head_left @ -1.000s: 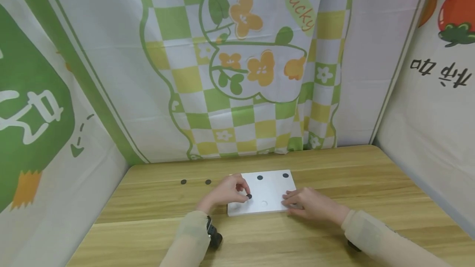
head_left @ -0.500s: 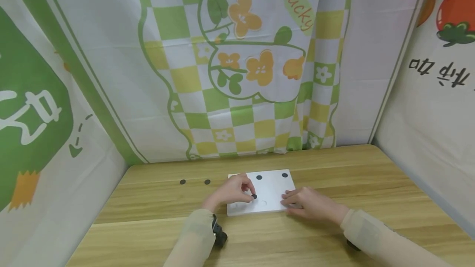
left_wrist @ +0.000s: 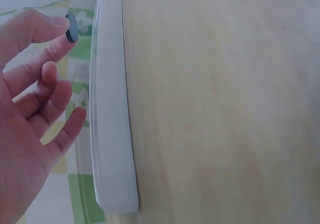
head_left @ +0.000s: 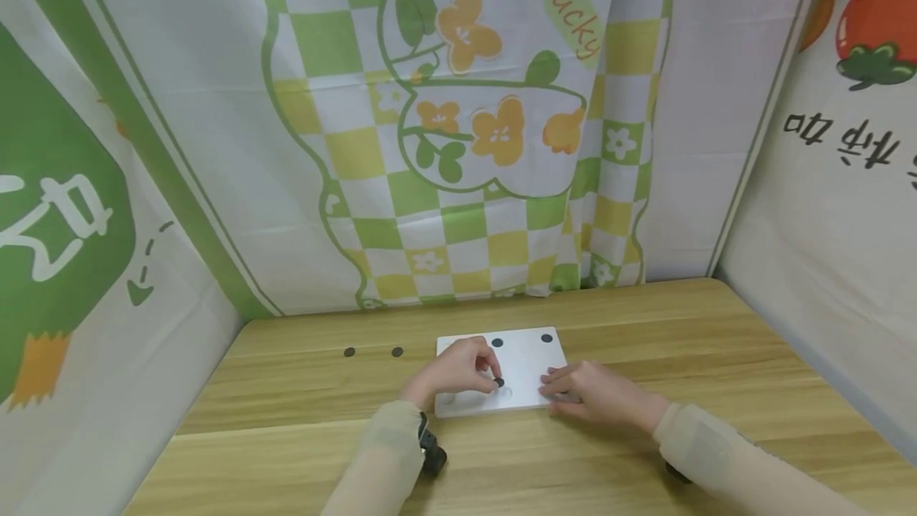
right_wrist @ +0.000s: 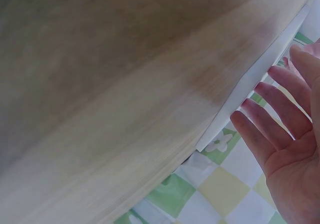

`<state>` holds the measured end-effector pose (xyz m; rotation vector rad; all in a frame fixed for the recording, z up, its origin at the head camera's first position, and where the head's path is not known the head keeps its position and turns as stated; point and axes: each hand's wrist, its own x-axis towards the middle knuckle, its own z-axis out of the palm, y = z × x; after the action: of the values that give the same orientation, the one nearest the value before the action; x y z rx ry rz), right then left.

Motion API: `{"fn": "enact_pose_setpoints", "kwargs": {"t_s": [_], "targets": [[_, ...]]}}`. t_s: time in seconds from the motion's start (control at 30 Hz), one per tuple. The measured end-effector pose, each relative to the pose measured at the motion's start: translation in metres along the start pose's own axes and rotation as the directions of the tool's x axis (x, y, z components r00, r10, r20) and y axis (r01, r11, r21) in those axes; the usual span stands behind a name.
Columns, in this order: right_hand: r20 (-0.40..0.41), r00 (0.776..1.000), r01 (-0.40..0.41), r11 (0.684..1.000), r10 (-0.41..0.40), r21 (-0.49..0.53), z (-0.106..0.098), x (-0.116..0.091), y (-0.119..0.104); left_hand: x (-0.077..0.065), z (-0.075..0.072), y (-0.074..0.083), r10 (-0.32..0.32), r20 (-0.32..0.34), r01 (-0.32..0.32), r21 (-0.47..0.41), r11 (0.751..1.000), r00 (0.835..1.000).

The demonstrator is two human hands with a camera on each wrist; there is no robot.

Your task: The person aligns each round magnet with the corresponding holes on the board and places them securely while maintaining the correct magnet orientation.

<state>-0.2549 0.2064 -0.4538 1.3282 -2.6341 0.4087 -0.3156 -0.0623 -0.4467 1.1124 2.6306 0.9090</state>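
My left hand (head_left: 462, 366) pinches a small black disc (head_left: 499, 382) between thumb and index finger, over the front middle of a white board (head_left: 528, 357). In the left wrist view the disc (left_wrist: 72, 28) stands on edge at the fingertips, the other fingers loosely bent. A shallow round recess (head_left: 507, 393) shows in the board just right of and below the held disc. Two black discs lie along the board's far side, one in the middle (head_left: 497, 342) and one at the right corner (head_left: 547, 338). My right hand (head_left: 591, 393) rests its extended fingers on the board's right edge.
Two more black discs (head_left: 349, 352) lie on the wooden table (head_left: 301, 396) left of the board. Another round recess (head_left: 449, 399) shows at the board's front left corner. A patterned cloth (head_left: 466, 221) hangs behind the table, with printed cloth at both sides.
My left hand has moved a little to the right across the board with the disc, reaching the front middle recess. The right hand has stayed on the board's edge.
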Motion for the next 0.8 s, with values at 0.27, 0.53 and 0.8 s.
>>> {"fn": "enact_pose_setpoints", "kwargs": {"t_s": [0.27, 0.53, 0.8], "targets": [[-0.006, 1.000, 0.011, 1.000, -0.011, -0.002, 0.0005, 0.0011, 0.0002, 0.0018, 0.0003, 0.0050, 0.006, 0.014, -0.007, 0.029, 1.000, 1.000], [-0.002, 1.000, 0.007, 1.000, -0.007, 0.018, -0.0026, 0.0016, -0.0022, 0.0065, 0.0032, 0.0062, -0.018, 0.055, 0.015, 0.056, 0.998, 0.998], [-0.027, 0.999, 0.030, 1.000, -0.029, 0.006, 0.0010, 0.0004, 0.0008, 0.0080, 0.0068, 0.0086, -0.019, 0.072, 0.015, 0.066, 0.998, 0.997]]}}
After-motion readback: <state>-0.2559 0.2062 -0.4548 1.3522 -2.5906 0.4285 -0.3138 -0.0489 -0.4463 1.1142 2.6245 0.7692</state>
